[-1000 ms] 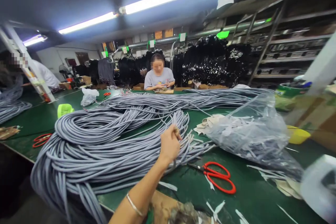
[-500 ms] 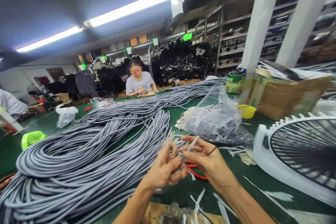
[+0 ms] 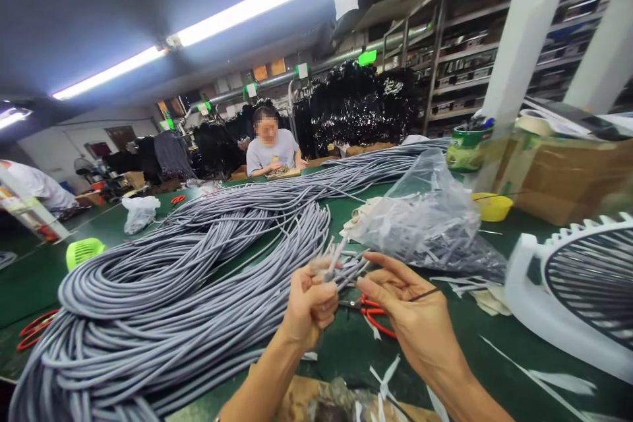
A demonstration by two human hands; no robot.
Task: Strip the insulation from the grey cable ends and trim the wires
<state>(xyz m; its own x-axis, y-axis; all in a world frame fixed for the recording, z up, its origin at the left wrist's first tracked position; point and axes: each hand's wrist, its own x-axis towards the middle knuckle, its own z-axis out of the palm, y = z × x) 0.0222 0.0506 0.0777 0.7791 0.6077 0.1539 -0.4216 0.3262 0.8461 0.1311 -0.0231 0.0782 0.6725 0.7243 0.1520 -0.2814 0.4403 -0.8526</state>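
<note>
My left hand is closed around the end of a grey cable, with a pale strip sticking up from its fingers. Just right of it, my right hand has its fingers apart; a thin dark piece lies across it near the index finger, and how it is held is unclear. Red-handled scissors lie on the table beneath and between the hands. A large bundle of grey cables spreads over the left and middle, its cut ends close behind my left hand.
A clear plastic bag of pale strips lies behind my right hand. A white fan stands at right, near a yellow bowl and cardboard box. A board is at the front edge. A person sits opposite.
My hands have moved apart. The pale strip, earlier at my right hand's fingers, now stands at my left hand. The view has shifted, so the surroundings sit differently.
</note>
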